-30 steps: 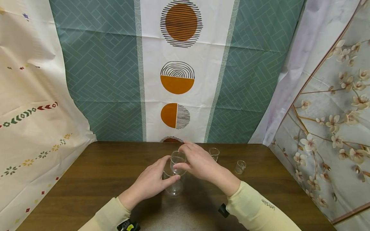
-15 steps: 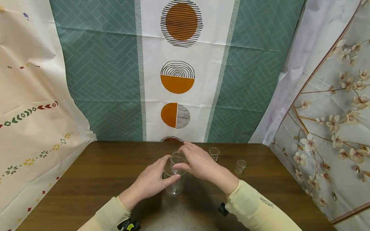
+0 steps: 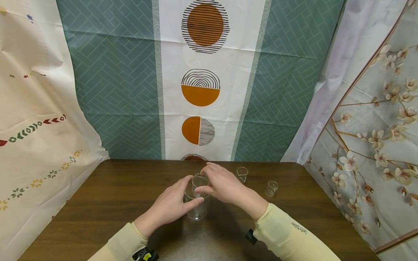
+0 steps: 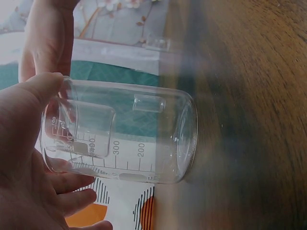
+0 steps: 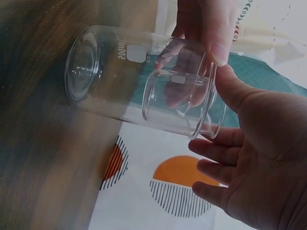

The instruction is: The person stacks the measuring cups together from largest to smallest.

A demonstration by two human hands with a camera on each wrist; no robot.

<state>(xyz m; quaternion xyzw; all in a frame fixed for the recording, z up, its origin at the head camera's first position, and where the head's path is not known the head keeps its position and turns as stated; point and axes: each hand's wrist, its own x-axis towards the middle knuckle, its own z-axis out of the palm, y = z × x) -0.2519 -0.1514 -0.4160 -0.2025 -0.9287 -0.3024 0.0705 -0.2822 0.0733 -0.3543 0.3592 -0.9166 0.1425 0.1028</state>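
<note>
A large glass beaker (image 3: 197,214) with white volume marks stands upright on the table. My left hand (image 3: 173,203) grips it round the upper part, thumb on the near side. Inside its mouth is a smaller glass beaker (image 5: 160,103), its base well below the large rim and its own rim (image 3: 200,177) sticking out above. My right hand (image 3: 223,183) holds the small beaker near the top between thumb and fingers. In the right wrist view the right thumb (image 5: 232,88) lies close to the left thumb (image 5: 218,52) at the rims.
Two more small glass beakers stand to the right on the brown wooden table (image 3: 130,181): one beaker (image 3: 242,174) towards the back, another beaker (image 3: 271,188) further right. Patterned cloths hang behind the table and along both sides.
The small beaker has sunk slightly deeper into the large one, and my right hand has come down a little with it. The left hand and the large beaker stay in place.
</note>
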